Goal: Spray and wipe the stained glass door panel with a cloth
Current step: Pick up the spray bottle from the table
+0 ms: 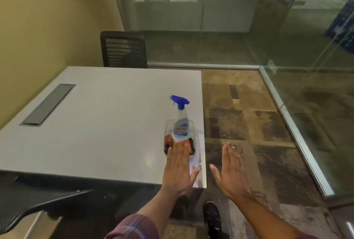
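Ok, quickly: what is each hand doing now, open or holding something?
Left hand: open, fingertips at the cloth, holding nothing.
Right hand: open, empty, over the floor.

Left sleeve (134, 227): plaid cloth, dark red and purple ground crossed by thin pale lines in a grid. Ends near the elbow, with the forearm bare beyond it. Right sleeve (306, 237): only a sliver at the bottom edge, same dark red tone, too little seen to tell the pattern. Left hand (178, 169) and right hand (231, 173): bare from wrist to fingertips. One shoe (211, 214) on the floor below: dark, low-cut, rounded toe, finer details blurred.
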{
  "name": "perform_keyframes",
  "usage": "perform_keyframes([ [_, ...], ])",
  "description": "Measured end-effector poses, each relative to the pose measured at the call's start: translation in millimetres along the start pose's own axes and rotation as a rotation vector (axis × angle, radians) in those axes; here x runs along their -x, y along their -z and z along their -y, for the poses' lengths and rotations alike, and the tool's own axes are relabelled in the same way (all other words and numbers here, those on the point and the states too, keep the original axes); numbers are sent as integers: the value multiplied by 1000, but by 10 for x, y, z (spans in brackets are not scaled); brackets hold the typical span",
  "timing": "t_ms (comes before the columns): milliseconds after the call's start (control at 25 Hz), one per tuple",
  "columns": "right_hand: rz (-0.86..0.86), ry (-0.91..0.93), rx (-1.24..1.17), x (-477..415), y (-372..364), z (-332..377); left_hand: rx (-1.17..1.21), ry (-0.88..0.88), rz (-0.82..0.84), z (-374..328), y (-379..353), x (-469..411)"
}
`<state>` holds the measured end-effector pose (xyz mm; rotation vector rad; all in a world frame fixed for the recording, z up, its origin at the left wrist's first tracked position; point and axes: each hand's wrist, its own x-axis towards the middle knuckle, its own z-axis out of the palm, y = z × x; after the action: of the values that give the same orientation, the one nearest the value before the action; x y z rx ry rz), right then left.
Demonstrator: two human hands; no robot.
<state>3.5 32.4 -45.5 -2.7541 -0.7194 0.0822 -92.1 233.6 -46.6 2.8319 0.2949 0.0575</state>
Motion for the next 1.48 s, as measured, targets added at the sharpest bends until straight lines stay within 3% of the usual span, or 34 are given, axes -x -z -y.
perform_keyframes([
  [280,100,182,-131,-953,-335,349,2,341,54,461,130,-209],
  [800,293,16,-599,-2534,-246,951,220,650,26,554,261,-700],
  [1120,269,-104,-871,-2587,-262,968,352,629,-112,546,353,-882],
  [1480,-68,7,-985,-2272,790,1119,485,469,-322,232,483,-1195],
])
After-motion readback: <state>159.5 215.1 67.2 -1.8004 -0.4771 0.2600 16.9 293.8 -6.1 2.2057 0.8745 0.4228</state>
